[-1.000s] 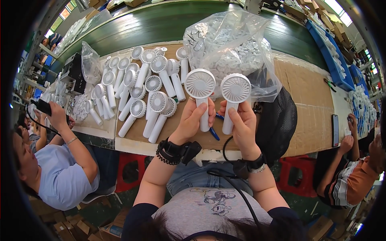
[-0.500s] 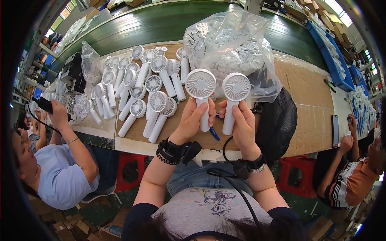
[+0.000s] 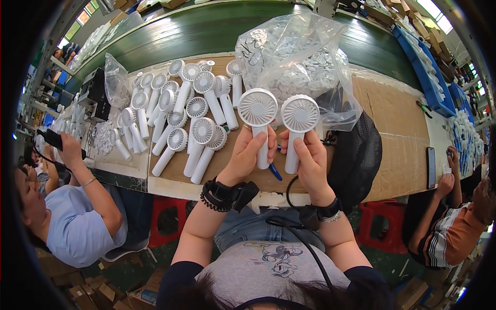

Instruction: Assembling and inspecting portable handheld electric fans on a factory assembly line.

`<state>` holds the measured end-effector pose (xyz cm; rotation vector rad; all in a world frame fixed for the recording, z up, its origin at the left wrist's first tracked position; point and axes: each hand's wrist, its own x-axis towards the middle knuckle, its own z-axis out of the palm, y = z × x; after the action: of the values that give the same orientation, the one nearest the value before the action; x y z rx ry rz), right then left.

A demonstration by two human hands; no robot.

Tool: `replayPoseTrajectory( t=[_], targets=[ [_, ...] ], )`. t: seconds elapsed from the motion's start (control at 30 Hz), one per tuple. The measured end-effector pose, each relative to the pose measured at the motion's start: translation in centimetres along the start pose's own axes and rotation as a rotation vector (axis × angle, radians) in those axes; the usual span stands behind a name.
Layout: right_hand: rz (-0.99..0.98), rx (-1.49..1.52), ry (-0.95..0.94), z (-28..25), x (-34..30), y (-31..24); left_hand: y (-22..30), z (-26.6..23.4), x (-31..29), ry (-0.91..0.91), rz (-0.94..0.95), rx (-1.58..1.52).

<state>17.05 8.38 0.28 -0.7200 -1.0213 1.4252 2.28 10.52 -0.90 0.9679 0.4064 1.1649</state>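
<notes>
My left hand (image 3: 247, 158) grips the handle of a white hand-held fan (image 3: 258, 108), held upright over the cardboard-covered bench (image 3: 392, 139). My right hand (image 3: 311, 161) holds a second white hand-held fan (image 3: 299, 114) the same way, right beside the first, their round grilles almost touching. Both grilles face up toward me. A blue pen (image 3: 275, 171) lies on the bench between my wrists. Each wrist wears a black band with a cable.
Several more white fans (image 3: 178, 111) lie in a heap to the left. A clear bag of small white parts (image 3: 294, 57) stands behind my hands; a black bag (image 3: 356, 160) sits at the right. A person in blue (image 3: 77, 217) sits left, another person (image 3: 454, 227) right.
Both fans have shifted very slightly in my hands; the right one sits a little closer to the left one. Nothing else has moved noticeably.
</notes>
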Motion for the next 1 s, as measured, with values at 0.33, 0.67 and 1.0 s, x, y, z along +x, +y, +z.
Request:
replayPoseTrajectory(
  t=[0.33, 0.67, 1.0],
  targets=[
    [-0.029, -0.061, -0.055, -0.4, -0.1, 0.2, -0.1, -0.1, 0.0, 0.007, -0.004, 0.009],
    [-0.062, -0.094, -0.055, -0.1, -0.1, 0.5, -0.5, -0.7, -0.1, -0.012, 0.011, 0.0],
    [-0.044, -0.07, -0.006, -0.4, -0.2, 0.3, 0.1, 0.4, 0.2, 0.099, 0.048, 0.059]
  ],
)
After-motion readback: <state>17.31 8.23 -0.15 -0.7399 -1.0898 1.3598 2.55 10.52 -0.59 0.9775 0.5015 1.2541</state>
